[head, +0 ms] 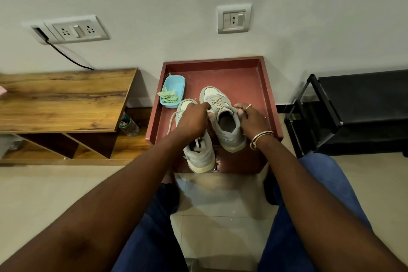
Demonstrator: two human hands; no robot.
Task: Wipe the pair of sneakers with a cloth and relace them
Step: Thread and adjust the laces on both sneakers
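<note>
Sneaker [223, 125] between your hands, toe toward stand's [242, 76] far edge; left hand [194, 119], right hand [252, 121] each pinching lace [219, 104].

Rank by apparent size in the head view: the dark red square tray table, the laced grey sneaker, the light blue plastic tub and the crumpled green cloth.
Largest to smallest:
1. dark red square tray table
2. laced grey sneaker
3. light blue plastic tub
4. crumpled green cloth
All lie at similar distance, so nearness hardly distorts this order.

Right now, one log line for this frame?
stage: relacing | left hand: pinches lace, farther sneaker | right hand: pinches lace, same sneaker | nearer sneaker: loose lace trailing | cloth: in blue tub
</note>
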